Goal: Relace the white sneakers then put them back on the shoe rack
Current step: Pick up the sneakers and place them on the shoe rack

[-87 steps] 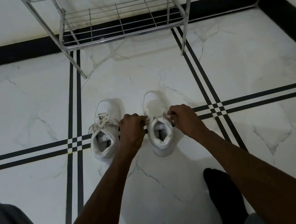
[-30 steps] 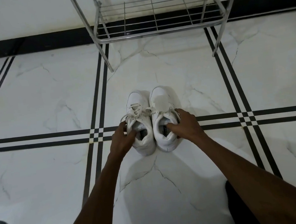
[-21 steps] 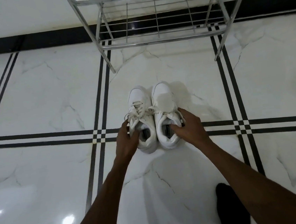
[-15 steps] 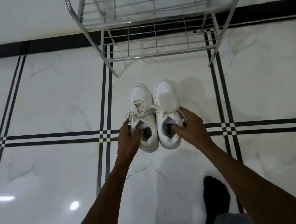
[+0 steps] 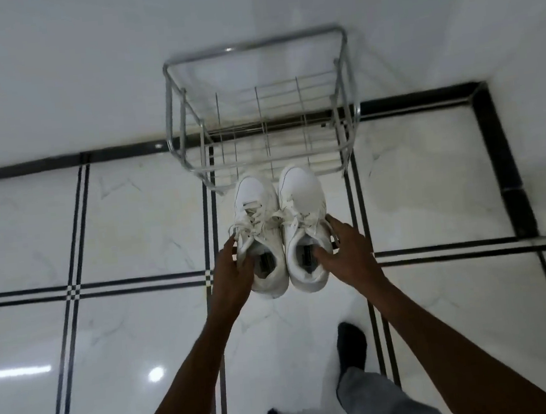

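Two white sneakers are held side by side above the floor, toes pointing away from me, both laced. My left hand [image 5: 233, 271] grips the left sneaker [image 5: 255, 205] at its collar. My right hand [image 5: 345, 253] grips the right sneaker [image 5: 300, 193] with the thumb inside the opening and fingers along the outer side. The metal wire shoe rack [image 5: 262, 106] stands just beyond the toes, against the white wall.
White marble floor [image 5: 131, 215] with black double stripes and a black border along the wall. My feet in dark socks [image 5: 352, 347] and grey trouser legs are below the arms. A wall corner lies at the right.
Both sneakers were tied and pushed together on the floor, then gripped. They have risen off the floor and moved toward the rack as my view rose higher.
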Demonstrator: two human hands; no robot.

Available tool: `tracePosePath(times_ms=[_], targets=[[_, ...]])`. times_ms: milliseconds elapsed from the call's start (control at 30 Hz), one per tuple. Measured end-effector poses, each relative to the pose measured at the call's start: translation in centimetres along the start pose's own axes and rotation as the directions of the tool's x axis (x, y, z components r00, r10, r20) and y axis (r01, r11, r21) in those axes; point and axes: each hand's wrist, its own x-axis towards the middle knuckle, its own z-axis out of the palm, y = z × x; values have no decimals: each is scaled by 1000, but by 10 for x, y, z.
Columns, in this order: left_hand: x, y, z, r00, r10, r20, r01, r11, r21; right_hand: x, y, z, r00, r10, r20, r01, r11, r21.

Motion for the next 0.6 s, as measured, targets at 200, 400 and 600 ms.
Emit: tracePosePath(times_ms=[200,400,600], targets=[[42,69,-21,996,79,-32,-79,997,-5,67,-51,-30,1000,0,14,1,1000,-30],[144,93,-28,997,72,-22,-72,997,21,164,-66,-21,996,62,57,-62,998,10],[258,94,-25,999,28,29,-29,999,36,263,-58,4,994,95,56,-95,995,-9]])
